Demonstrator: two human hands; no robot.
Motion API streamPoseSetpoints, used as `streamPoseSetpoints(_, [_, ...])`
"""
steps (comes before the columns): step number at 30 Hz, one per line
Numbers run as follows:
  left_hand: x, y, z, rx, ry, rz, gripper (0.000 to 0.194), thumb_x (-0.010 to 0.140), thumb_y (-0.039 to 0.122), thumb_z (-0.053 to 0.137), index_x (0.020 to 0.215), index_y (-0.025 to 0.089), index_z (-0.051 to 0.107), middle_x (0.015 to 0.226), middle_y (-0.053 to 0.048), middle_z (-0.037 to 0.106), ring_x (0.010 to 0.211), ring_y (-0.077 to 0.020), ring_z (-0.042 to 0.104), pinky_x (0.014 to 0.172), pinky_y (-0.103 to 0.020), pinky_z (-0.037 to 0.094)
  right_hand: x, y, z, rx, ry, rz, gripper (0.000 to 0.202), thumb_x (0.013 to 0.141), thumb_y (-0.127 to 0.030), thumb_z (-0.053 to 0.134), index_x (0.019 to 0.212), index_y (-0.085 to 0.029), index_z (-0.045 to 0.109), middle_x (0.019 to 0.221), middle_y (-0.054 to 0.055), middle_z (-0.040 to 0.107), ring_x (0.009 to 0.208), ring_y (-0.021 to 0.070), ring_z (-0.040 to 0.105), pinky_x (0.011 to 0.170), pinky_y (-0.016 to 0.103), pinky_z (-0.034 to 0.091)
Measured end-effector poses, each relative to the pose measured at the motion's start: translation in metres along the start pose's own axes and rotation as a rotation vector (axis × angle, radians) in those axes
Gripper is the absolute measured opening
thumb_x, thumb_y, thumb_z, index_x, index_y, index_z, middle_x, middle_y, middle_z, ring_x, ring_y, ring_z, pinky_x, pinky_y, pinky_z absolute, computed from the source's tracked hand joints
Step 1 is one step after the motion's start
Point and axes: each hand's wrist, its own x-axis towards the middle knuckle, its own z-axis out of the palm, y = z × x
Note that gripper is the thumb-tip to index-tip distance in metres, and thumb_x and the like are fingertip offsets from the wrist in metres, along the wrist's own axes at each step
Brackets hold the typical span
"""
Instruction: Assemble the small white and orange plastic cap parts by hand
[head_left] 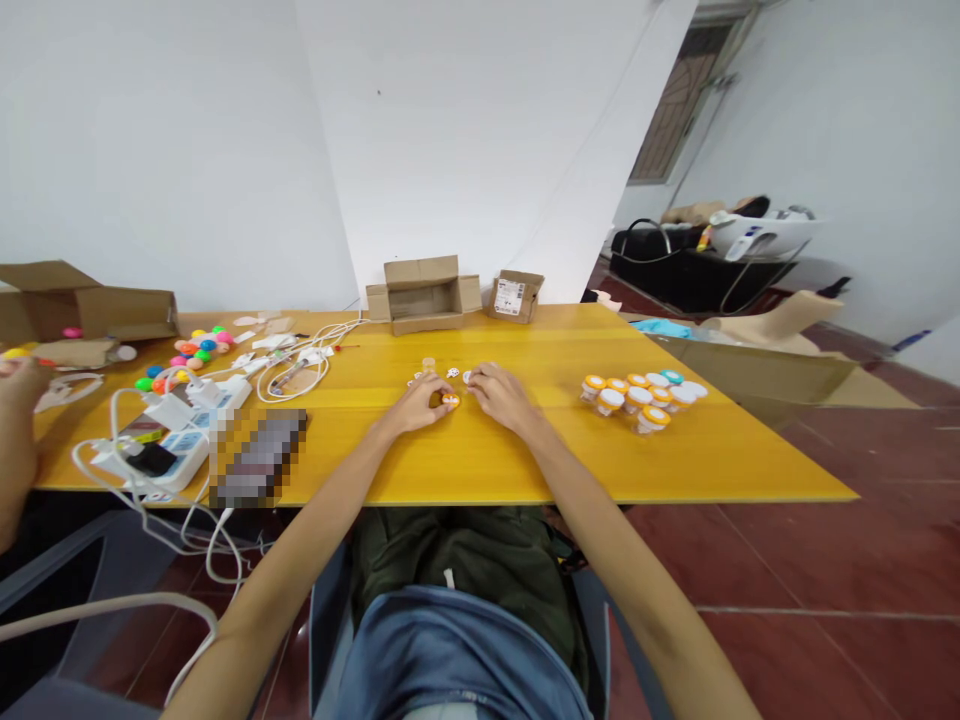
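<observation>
Near the middle of the table, my left hand (421,405) curls its thumb and fingers round a small orange-and-white round lid (451,400). My right hand (501,395) is just to the right of it, fingers bent and closed, with a small white patterned disc (467,377) at the fingertips. Another white disc with dark marks (453,373) lies between the hands on the table. Beyond my left hand stands a small clear round container (428,364). More pale pieces lie partly hidden behind the left fingers.
Several small jars with orange, white and teal lids (637,396) stand on the right. An open cardboard box (425,300) and a smaller box (516,297) sit at the back. Left are a power strip (196,440), cables, a blurred-out device (262,455), coloured balls (201,350) and another person's hand (21,385).
</observation>
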Motion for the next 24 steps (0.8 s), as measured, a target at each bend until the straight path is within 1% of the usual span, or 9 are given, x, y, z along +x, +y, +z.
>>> streamPoseSetpoints(3, [0.000, 0.001, 0.000, 0.003, -0.006, -0.004, 0.012, 0.085, 0.028, 0.063, 0.095, 0.023, 0.067, 0.095, -0.004, 0.067, 0.098, -0.0229, 0.062, 0.095, -0.041, 0.049, -0.001, -0.001, 0.001, -0.047, -0.014, -0.037, 0.015, 0.090, -0.016, 0.060, 0.088, -0.024, 0.072, 0.098, 0.008, 0.068, 0.096, 0.0236, 0.061, 0.086, 0.039, 0.051])
streamPoseSetpoints(8, [0.001, 0.001, 0.000, 0.006, -0.004, 0.000, 0.012, 0.085, 0.027, 0.063, 0.095, 0.023, 0.067, 0.095, -0.004, 0.066, 0.098, -0.0230, 0.062, 0.095, -0.041, 0.049, -0.001, -0.004, 0.003, -0.111, -0.078, -0.083, 0.021, 0.094, -0.015, 0.054, 0.086, -0.023, 0.072, 0.098, 0.011, 0.068, 0.099, 0.0248, 0.061, 0.087, 0.040, 0.049])
streamPoseSetpoints(12, [0.000, 0.000, 0.000, 0.006, 0.000, 0.003, 0.011, 0.084, 0.027, 0.064, 0.094, 0.022, 0.066, 0.094, -0.004, 0.065, 0.098, -0.0230, 0.062, 0.095, -0.041, 0.049, 0.002, -0.009, 0.003, -0.160, -0.128, -0.100, 0.022, 0.091, -0.007, 0.055, 0.091, -0.021, 0.071, 0.101, 0.012, 0.069, 0.102, 0.0258, 0.061, 0.088, 0.039, 0.048])
streamPoseSetpoints(15, [0.001, 0.000, 0.000, 0.012, 0.003, 0.006, 0.011, 0.084, 0.027, 0.063, 0.094, 0.022, 0.066, 0.094, -0.004, 0.065, 0.098, -0.0230, 0.061, 0.095, -0.040, 0.049, 0.003, -0.012, 0.003, -0.223, -0.145, -0.134, 0.022, 0.089, -0.005, 0.055, 0.093, -0.021, 0.071, 0.103, 0.012, 0.070, 0.103, 0.0254, 0.061, 0.088, 0.038, 0.048])
streamPoseSetpoints(17, [0.001, -0.001, 0.001, 0.013, 0.006, 0.006, 0.012, 0.084, 0.028, 0.063, 0.095, 0.022, 0.066, 0.095, -0.004, 0.065, 0.098, -0.0229, 0.061, 0.095, -0.040, 0.049, 0.002, -0.014, 0.003, -0.228, -0.125, -0.137, 0.022, 0.091, -0.007, 0.054, 0.093, -0.020, 0.070, 0.102, 0.011, 0.070, 0.101, 0.0246, 0.061, 0.087, 0.038, 0.049])
streamPoseSetpoints(19, [0.001, -0.001, 0.001, 0.011, 0.008, 0.005, 0.014, 0.084, 0.028, 0.063, 0.097, 0.022, 0.066, 0.095, -0.004, 0.066, 0.098, -0.0228, 0.062, 0.095, -0.039, 0.049, 0.002, -0.014, 0.003, -0.180, -0.083, -0.120, 0.021, 0.093, -0.010, 0.052, 0.091, -0.021, 0.070, 0.099, 0.010, 0.070, 0.097, 0.0230, 0.062, 0.086, 0.037, 0.050])
streamPoseSetpoints(22, [0.000, 0.000, 0.001, 0.007, 0.011, 0.001, 0.015, 0.085, 0.029, 0.063, 0.098, 0.022, 0.066, 0.097, -0.004, 0.066, 0.097, -0.0228, 0.062, 0.095, -0.040, 0.049, 0.002, -0.015, 0.002, -0.039, -0.013, -0.092, 0.021, 0.095, -0.014, 0.051, 0.088, -0.022, 0.069, 0.097, 0.008, 0.069, 0.093, 0.0207, 0.063, 0.085, 0.035, 0.051])
streamPoseSetpoints(24, [0.000, 0.000, 0.000, 0.011, 0.012, -0.004, 0.016, 0.085, 0.030, 0.063, 0.099, 0.023, 0.066, 0.097, -0.004, 0.066, 0.096, -0.0230, 0.062, 0.095, -0.040, 0.049, 0.002, -0.016, 0.002, 0.057, 0.013, -0.091, 0.020, 0.095, -0.014, 0.052, 0.088, -0.022, 0.069, 0.098, 0.007, 0.069, 0.093, 0.0202, 0.063, 0.085, 0.035, 0.051])
